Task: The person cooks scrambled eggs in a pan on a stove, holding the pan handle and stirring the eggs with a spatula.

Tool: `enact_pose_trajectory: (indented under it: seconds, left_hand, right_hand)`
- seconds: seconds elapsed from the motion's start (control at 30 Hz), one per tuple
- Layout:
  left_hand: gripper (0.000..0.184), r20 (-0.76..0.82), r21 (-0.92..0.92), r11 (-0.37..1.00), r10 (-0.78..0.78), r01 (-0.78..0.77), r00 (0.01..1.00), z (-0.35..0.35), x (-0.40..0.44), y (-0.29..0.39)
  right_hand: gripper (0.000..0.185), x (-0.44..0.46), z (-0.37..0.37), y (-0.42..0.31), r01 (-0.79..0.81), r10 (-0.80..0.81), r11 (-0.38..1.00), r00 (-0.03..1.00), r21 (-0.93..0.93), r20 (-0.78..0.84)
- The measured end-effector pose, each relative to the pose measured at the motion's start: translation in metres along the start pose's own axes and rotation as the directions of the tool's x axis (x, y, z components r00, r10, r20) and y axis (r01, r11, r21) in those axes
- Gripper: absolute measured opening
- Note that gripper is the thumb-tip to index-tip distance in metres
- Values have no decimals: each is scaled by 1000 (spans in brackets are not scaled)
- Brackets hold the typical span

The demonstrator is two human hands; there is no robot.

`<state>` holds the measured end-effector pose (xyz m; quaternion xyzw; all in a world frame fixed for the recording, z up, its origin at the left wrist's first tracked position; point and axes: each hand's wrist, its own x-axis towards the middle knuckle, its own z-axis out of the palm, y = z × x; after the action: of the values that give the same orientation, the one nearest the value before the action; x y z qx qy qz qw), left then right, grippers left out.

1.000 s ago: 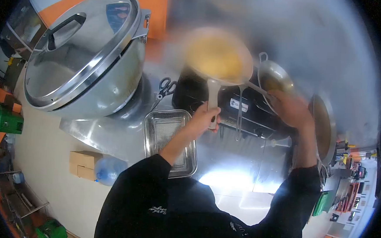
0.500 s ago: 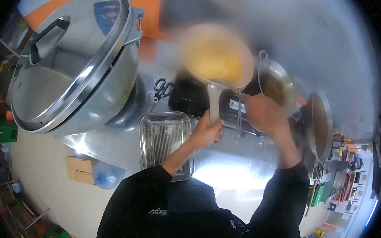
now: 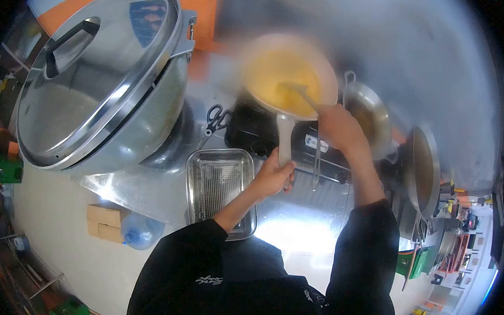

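My left hand [image 3: 275, 175] is closed round the pale handle of a frying pan [image 3: 328, 84]. Soft yellow food [image 3: 278, 64], its kind hard to tell through haze, covers the pan's inside. From the right, my right hand [image 3: 341, 128] grips a spatula [image 3: 307, 96], and its blade rests in the yellow food near the middle. The pan sits above a black portable stove [image 3: 248, 128]. A thin metal utensil [image 3: 316, 167] hangs down by the stove's front, just below my right hand.
A large lidded steel pot [image 3: 103, 85] fills the left. Black-handled scissors [image 3: 215, 120] and a wire-lined metal tray [image 3: 218, 184] lie beside the stove. Two more pans, a small steel one [image 3: 376, 104] and a larger one [image 3: 421, 168], stand to the right. Steam blurs the back.
My right hand has shifted slightly up, and the spatula blade has moved from the pan's near rim towards the middle of the food. My left hand keeps its hold on the handle.
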<state>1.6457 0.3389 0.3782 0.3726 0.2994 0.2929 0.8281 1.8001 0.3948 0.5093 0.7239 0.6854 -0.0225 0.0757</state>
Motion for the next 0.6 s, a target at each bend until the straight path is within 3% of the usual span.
enact_pose_trajectory:
  seconds: [0.4,0.6]
  left_hand:
    - [42,14,9,999,48,-48,999,-1,1,-4]
    - [44,39,29,998,48,-49,998,-5,3,-9]
  right_hand:
    - [18,67,27,17,108,-107,992,994,-71,20]
    - [21,82,41,13,67,-64,997,993,26,-102]
